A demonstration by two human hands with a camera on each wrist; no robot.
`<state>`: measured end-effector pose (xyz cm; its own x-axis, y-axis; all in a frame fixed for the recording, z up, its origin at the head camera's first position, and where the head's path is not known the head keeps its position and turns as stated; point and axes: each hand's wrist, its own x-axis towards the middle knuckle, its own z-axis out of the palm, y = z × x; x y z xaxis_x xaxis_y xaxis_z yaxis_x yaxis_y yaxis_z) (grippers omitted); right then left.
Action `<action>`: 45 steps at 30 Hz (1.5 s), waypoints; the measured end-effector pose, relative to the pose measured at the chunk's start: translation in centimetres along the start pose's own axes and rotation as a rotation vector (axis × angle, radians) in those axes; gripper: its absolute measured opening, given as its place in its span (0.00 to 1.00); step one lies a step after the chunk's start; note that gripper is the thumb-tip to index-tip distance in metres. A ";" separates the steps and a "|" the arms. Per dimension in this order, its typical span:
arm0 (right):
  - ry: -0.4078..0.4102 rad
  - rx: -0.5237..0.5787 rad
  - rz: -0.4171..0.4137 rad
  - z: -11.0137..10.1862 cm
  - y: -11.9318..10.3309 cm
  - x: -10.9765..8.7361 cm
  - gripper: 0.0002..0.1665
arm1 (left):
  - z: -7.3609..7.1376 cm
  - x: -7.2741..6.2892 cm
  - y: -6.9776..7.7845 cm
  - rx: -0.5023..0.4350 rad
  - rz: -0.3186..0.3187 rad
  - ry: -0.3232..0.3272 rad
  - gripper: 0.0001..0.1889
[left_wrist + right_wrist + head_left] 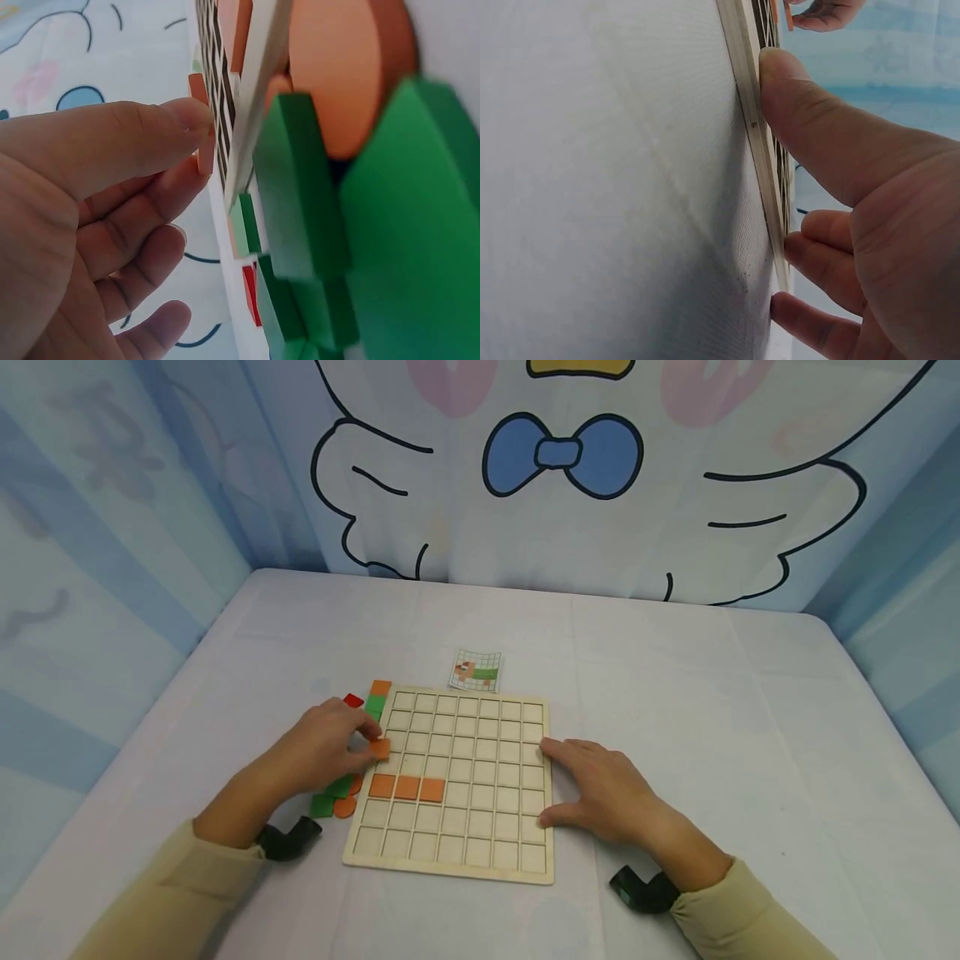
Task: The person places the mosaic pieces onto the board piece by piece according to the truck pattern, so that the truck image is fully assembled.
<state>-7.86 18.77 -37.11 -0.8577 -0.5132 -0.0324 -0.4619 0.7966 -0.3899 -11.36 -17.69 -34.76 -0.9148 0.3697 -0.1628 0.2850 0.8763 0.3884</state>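
Note:
A wooden grid board (450, 852) lies flat on the white table. Above its left edge, my left hand (321, 748) pinches a small orange square tile (380, 749) between thumb and fingers; the left wrist view shows this tile (197, 85) standing on edge in the pinch. Just below it, a row of three orange tiles (407, 787) fills cells starting at the board's left column. On the other side, my right hand (611, 793) rests its thumb and fingertips on the board's right edge, seen closely beside the thumb (784, 82) in the right wrist view.
Green tiles (322, 806) and round orange pieces (345, 807) lie left of the board, partly under the left hand. Farther up sit a green tile (374, 706), an orange tile (381, 687) and a red piece (353, 700). A small picture card (477, 671) touches the far side.

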 end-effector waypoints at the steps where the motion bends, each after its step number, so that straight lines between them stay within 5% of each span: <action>1: 0.000 0.000 0.001 0.0 0.0 0.0 0.52 | 0.1 0.0 0.1 -0.001 0.009 0.000 0.13; 10: 0.002 -0.001 0.004 0.0 0.0 0.0 0.52 | 0.5 0.4 1.3 0.009 0.082 -0.003 0.13; 18: 0.002 -0.003 0.003 0.0 0.1 0.0 0.52 | 0.9 0.8 2.2 0.006 0.066 -0.028 0.13; 45: 0.008 0.006 0.001 0.1 0.0 -0.1 0.52 | 2.3 1.7 4.1 -0.017 0.180 -0.010 0.11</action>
<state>-7.79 18.82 -37.18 -0.8599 -0.5098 -0.0250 -0.4599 0.7950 -0.3955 -11.12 -12.79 -35.51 -0.8463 0.5236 -0.0981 0.4394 0.7902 0.4272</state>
